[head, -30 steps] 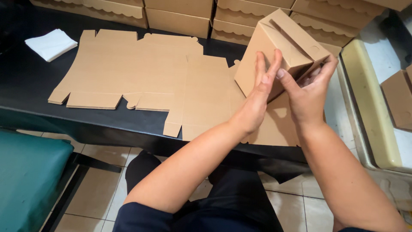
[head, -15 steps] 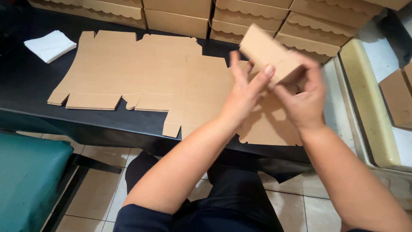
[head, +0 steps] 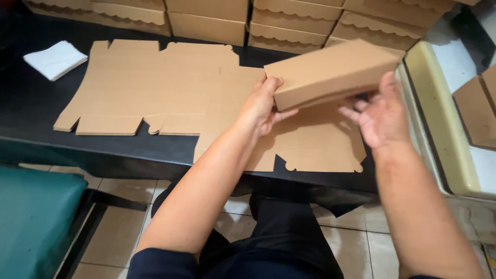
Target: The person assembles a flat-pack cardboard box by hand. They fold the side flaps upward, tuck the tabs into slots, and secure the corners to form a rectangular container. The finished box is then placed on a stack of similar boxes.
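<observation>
We see the left hand (head: 262,106) clamped on the near left end of a folded box (head: 330,72), held tilted above the table (head: 31,111) over flat blanks (head: 170,85). The right hand (head: 380,113) is blurred, fingers spread just under the box; contact unclear. Finished boxes (head: 206,20) stacked behind; white cloth (head: 54,59) far left.

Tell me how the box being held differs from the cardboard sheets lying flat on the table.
The folded box is closed into a long block, while the flat sheets are unfolded cutouts with tabs showing. The folded box is held tilted above the table, gripped at its end by the left hand, with the right hand open beside it; the flat sheets lie on the black table. Both are plain brown cardboard.
</observation>
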